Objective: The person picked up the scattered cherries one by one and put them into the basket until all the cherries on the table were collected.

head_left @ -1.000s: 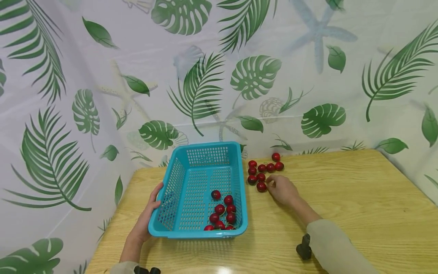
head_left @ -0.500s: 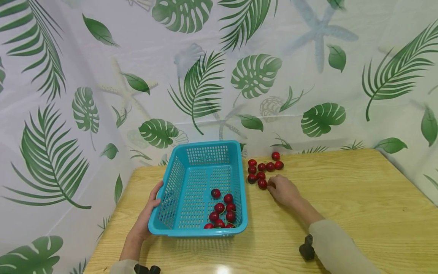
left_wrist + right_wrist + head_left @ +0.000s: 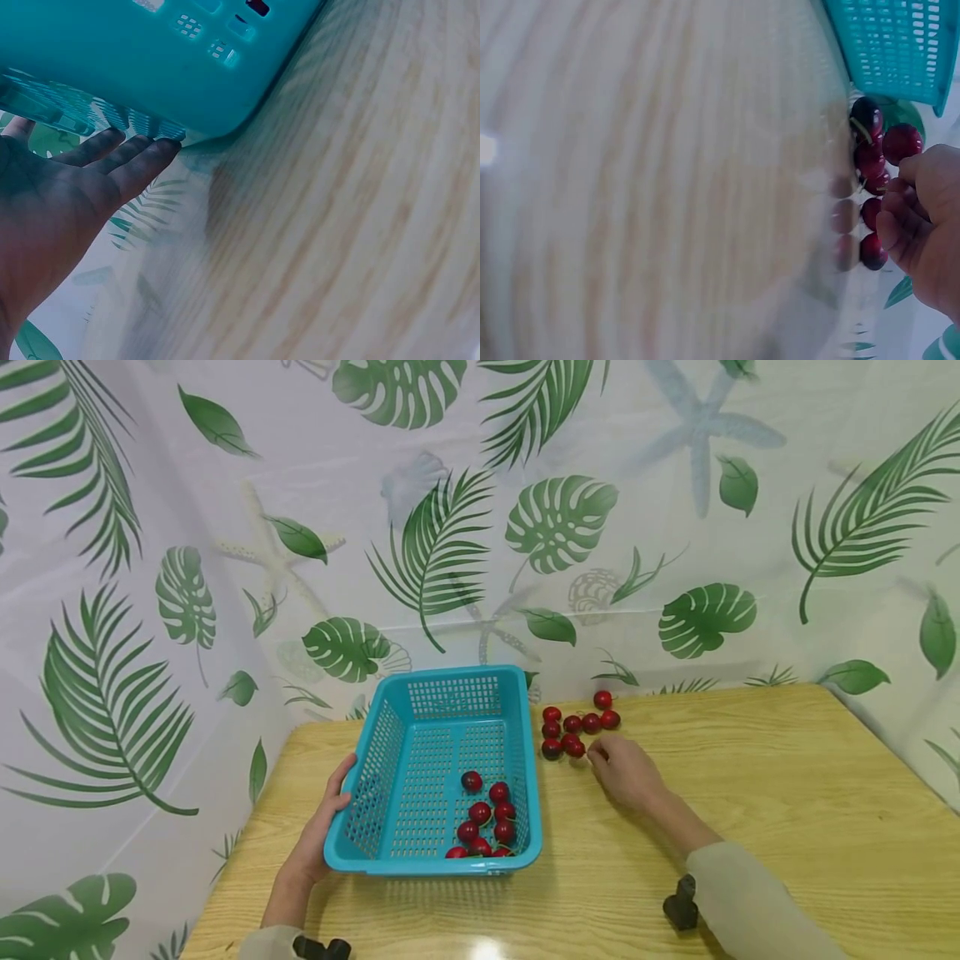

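A turquoise plastic basket (image 3: 435, 867) stands on the wooden table, several dark red cherries (image 3: 480, 812) gathered in its near right corner. My left hand (image 3: 318, 827) holds its left side, thumb at the rim; in the left wrist view the other fingers (image 3: 142, 169) lie fairly straight against the outer wall. To the right of the basket, my right hand (image 3: 624, 770) pinches a cherry (image 3: 902, 144) at its stem side, fingertips together. In the right wrist view this cherry hangs higher than the others. The stem is mostly hidden by the fingers.
Several loose cherries (image 3: 591, 722) lie in a cluster on the table (image 3: 750, 827), between the basket and the back edge. A leaf-patterned cloth (image 3: 637, 527) rises behind the table and along its left side.
My right hand has pulled the nearest cherry up and slightly back toward the cluster, so it now overlaps another cherry. The left hand and basket have stayed in place.
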A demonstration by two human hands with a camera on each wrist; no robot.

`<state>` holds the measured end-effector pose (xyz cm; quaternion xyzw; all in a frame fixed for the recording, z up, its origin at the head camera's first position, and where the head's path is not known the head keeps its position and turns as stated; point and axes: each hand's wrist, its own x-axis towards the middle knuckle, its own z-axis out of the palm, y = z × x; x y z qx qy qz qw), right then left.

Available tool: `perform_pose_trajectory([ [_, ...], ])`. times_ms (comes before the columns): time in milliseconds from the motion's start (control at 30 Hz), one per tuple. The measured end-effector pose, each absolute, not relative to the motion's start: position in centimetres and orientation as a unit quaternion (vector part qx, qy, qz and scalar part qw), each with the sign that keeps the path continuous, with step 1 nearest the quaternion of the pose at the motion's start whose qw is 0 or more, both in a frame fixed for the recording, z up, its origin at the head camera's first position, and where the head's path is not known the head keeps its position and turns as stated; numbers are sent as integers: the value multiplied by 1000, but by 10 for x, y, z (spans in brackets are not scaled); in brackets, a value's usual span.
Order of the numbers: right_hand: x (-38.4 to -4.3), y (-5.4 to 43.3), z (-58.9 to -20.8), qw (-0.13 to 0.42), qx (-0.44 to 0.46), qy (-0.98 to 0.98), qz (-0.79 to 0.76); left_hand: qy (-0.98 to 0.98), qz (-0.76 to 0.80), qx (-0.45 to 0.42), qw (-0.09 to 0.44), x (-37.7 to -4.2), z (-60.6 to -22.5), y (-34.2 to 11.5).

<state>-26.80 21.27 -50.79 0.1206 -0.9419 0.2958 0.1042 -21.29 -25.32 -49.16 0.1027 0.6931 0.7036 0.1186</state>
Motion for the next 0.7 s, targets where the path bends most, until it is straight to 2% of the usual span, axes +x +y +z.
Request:
perform_pose_trajectory([
  [567, -252, 173, -459, 222, 170, -882, 378, 684, 710, 112, 121, -213, -491, -254],
  [700, -246, 161, -449, 230, 175, -872, 394, 683, 712, 109, 122, -213, -492, -254],
])
